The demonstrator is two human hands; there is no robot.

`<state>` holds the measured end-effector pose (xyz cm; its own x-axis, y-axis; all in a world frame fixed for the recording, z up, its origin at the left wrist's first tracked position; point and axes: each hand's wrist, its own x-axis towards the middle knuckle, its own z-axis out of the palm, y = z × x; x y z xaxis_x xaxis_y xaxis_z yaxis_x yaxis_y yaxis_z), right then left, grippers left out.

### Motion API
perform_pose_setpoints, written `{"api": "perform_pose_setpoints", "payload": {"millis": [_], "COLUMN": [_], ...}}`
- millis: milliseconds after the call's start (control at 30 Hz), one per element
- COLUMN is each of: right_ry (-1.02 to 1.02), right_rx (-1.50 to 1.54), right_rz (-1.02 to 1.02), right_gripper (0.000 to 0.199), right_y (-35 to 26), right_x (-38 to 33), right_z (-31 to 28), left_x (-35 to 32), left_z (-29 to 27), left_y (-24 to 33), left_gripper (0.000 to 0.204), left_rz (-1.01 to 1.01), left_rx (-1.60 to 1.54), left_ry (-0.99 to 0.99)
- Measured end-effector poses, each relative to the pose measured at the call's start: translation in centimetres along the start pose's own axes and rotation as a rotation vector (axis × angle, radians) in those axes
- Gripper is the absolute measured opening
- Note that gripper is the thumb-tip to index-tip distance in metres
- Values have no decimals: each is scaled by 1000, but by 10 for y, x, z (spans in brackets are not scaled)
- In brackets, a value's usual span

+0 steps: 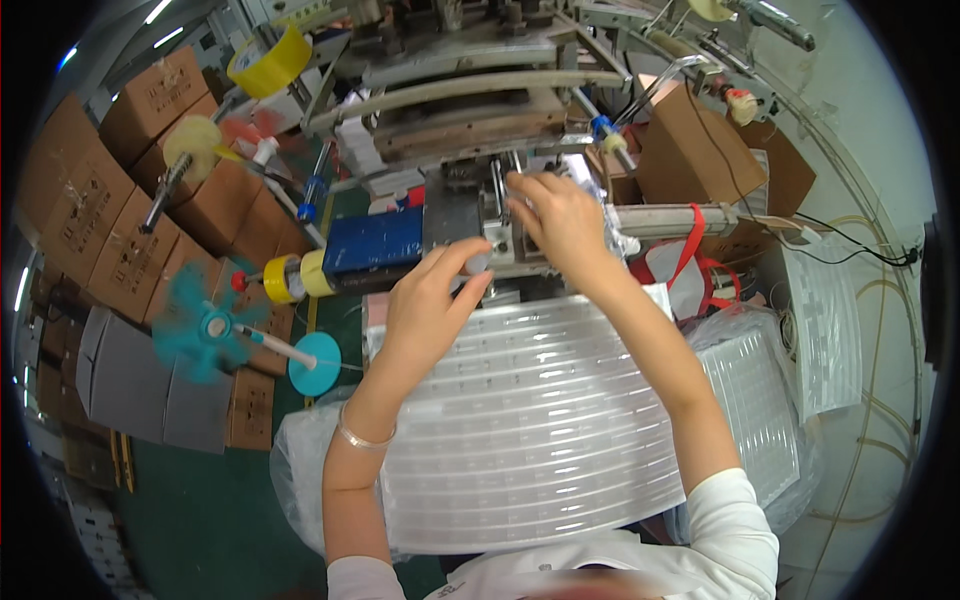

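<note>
My left hand (430, 300) is at the near side of a metal fixture (497, 240) on the machine. Its thumb and index finger close around a small translucent round piece (478, 264). On the fixture's right side, my right hand (562, 222) reaches in with bent fingers, their tips at the metal rods; whatever they hold is too small or hidden to make out. Below both hands lies a large translucent ribbed tray (520, 430), with rows running across it. A dark blue block (375, 240) sits left of the fixture.
Machine framework (470, 110) rises beyond my hands. A teal fan (215, 325), blurred by motion, stands at left, with stacked cardboard boxes (105, 225) behind. Yellow tape rolls (270, 62) hang at upper left. At right are an open carton (695, 150), a red strap (693, 240) and another ribbed tray (755, 410).
</note>
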<state>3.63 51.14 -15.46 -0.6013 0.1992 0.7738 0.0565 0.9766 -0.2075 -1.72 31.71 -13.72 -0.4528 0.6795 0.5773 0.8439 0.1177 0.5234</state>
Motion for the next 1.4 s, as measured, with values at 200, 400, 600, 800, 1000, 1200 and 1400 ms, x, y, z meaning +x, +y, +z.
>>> {"api": "perform_pose_setpoints", "payload": {"millis": [200, 400, 600, 800, 1000, 1200, 1400], "right_ry": [47, -123, -729, -743, -579, -578, -441], "right_rx": [71, 412, 420, 373, 638, 731, 686], "right_rz": [-34, 47, -272, -360, 47, 262, 316], "right_gripper": [30, 35, 29, 23, 20, 14, 17], "right_y": [27, -34, -109, -109, -108, -77, -39], "right_x": [6, -48, -124, -136, -105, -95, -89], "right_z": [18, -2, 16, 27, -14, -47, -57], "left_x": [-69, -136, -175, -169, -153, -157, -156], "left_z": [-52, -68, -52, -49, -19, -11, -35], "left_y": [-23, -42, -60, -46, -41, -53, -47], "left_gripper": [31, 33, 31, 22, 27, 38, 35], "left_rz": [-251, -313, -193, -358, -256, -50, -184], "left_rx": [97, 293, 474, 325, 233, 327, 344], "left_ry": [-76, -122, -399, -356, -280, -448, -446]}}
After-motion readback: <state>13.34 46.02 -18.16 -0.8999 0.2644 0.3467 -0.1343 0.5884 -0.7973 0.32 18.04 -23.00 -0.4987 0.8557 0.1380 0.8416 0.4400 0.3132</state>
